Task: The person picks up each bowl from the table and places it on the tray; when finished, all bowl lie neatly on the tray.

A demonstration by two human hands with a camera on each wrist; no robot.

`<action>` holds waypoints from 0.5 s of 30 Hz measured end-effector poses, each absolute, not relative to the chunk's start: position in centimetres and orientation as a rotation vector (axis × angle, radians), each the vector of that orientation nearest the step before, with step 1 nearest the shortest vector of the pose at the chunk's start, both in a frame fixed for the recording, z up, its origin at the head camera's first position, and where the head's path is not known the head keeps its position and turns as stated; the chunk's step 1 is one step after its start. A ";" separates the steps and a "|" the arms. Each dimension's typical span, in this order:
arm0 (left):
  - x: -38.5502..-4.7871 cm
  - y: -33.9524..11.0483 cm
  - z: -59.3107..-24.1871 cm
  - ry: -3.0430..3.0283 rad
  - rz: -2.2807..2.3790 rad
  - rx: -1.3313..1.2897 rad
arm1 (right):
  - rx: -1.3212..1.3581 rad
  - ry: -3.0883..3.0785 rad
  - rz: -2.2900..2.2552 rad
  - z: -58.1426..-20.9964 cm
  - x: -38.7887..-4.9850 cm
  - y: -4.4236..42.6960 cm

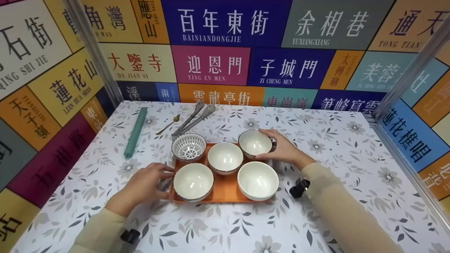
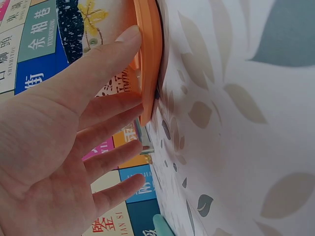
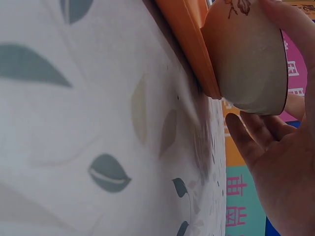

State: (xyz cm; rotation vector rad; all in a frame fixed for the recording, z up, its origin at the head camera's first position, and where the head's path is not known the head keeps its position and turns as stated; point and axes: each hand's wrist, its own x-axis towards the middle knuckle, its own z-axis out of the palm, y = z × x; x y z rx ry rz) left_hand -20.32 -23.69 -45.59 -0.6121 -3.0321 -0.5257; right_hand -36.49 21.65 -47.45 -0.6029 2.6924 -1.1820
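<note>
My left hand (image 1: pixel 149 182) is at the left side of the orange tray (image 1: pixel 225 191). In the left wrist view its thumb (image 2: pixel 129 37) lies at the tray's rim, with the fingers straight and spread. My right hand (image 1: pixel 283 149) curves round the back-right bowl (image 1: pixel 255 142), thumb in front and fingers behind. This bowl sits at the tray's far right corner. Also on the tray are a front-left bowl (image 1: pixel 193 181), a front-right bowl (image 1: pixel 258 180), a middle bowl (image 1: pixel 225 157) and a black-and-white patterned bowl (image 1: pixel 189 147) at the back left.
Behind the tray lie serving tongs (image 1: pixel 193 119) and a small gold-coloured utensil (image 1: pixel 168 124). A rolled green item (image 1: pixel 136 133) lies at the back left. The floral-covered table (image 1: pixel 316 225) has sign-covered walls (image 1: pixel 211 66) at its back and sides.
</note>
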 end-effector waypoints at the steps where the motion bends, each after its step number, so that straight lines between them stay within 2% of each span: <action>1: -20.4 -23.7 -45.6 -3.032 -0.526 -0.615 | -0.594 2.690 -1.185 -47.5 -36.5 21.7; 15: -20.7 -23.7 -45.6 -3.031 -0.501 -0.616 | -0.587 2.564 -1.392 -47.5 -35.8 22.3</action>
